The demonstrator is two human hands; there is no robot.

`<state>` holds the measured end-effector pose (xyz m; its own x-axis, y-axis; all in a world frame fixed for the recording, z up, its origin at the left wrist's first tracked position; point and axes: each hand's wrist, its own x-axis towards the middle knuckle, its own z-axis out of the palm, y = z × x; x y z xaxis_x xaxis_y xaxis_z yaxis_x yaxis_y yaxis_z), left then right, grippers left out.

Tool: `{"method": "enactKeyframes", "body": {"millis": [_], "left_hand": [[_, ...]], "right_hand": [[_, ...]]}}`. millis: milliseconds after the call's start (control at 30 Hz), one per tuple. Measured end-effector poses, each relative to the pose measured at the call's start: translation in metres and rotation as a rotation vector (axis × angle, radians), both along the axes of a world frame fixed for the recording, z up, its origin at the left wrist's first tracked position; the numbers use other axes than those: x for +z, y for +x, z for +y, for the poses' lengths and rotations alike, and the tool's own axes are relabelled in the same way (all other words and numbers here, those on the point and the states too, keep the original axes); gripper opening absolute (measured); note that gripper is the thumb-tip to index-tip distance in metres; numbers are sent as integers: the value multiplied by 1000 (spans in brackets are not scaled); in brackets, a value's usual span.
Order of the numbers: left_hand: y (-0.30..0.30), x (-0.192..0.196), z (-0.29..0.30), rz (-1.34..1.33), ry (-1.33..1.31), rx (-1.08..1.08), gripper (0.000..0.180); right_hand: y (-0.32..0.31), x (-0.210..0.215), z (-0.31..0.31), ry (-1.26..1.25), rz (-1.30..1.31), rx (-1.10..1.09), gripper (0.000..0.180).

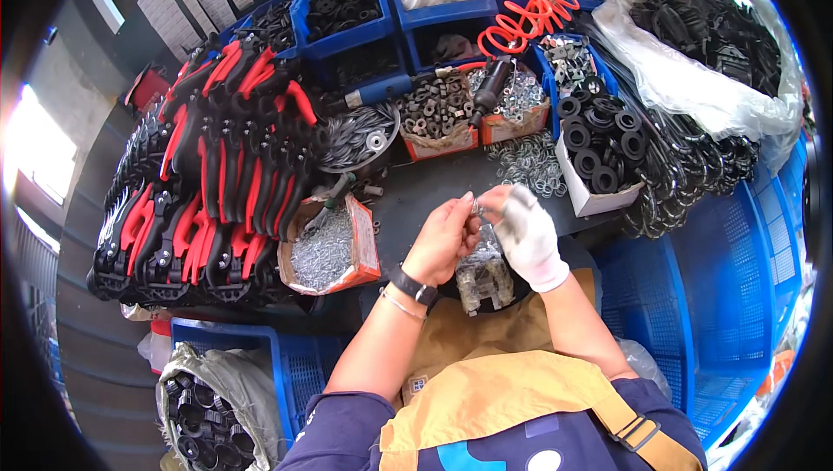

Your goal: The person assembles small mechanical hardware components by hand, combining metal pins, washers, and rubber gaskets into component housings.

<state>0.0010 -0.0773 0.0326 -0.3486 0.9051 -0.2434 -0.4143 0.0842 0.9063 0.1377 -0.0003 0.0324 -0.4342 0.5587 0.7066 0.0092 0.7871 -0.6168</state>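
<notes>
My bare left hand (pixel 447 239), with a dark watch and a bracelet at the wrist, is closed in a pinch at the middle of the bench. My right hand (pixel 529 241) wears a white glove, its fingertips meeting the left ones. A small shiny metal piece (pixel 476 207) shows between the fingertips of both hands; its exact kind is too small to tell. Just below the hands stands a worn metal fixture (pixel 482 280) at the bench's near edge. Left of my left hand is a torn carton of small silvery pins or screws (pixel 323 250).
Red-and-black plastic clamps (pixel 234 154) are stacked at left. Behind lie a power screwdriver (pixel 492 89) on a coiled red hose (pixel 529 28), cartons of metal nuts (pixel 436 108) and blue bins (pixel 347 32). Loose metal rings (pixel 529 165) and a box of black rings (pixel 600 145) sit at right.
</notes>
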Motion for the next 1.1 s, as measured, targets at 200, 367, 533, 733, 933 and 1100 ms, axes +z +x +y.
{"method": "enactKeyframes", "body": {"millis": [200, 367, 533, 733, 933, 1100], "left_hand": [[-19, -13, 47, -147, -181, -155, 30], [5, 15, 103, 262, -57, -156, 25], [16, 38, 62, 369, 190, -236, 29], [26, 30, 15, 564, 231, -115, 18], [-1, 32, -30, 550, 262, 7, 39], [-1, 38, -36, 756, 337, 76, 21]], "right_hand": [[14, 3, 9, 272, -80, -77, 34], [15, 24, 53, 12, -59, -427, 35], [33, 41, 29, -860, 140, -86, 25], [4, 38, 13, -866, 189, 68, 29], [-25, 0, -5, -899, -14, 182, 29], [-46, 17, -10, -1221, 350, 471, 51]]}}
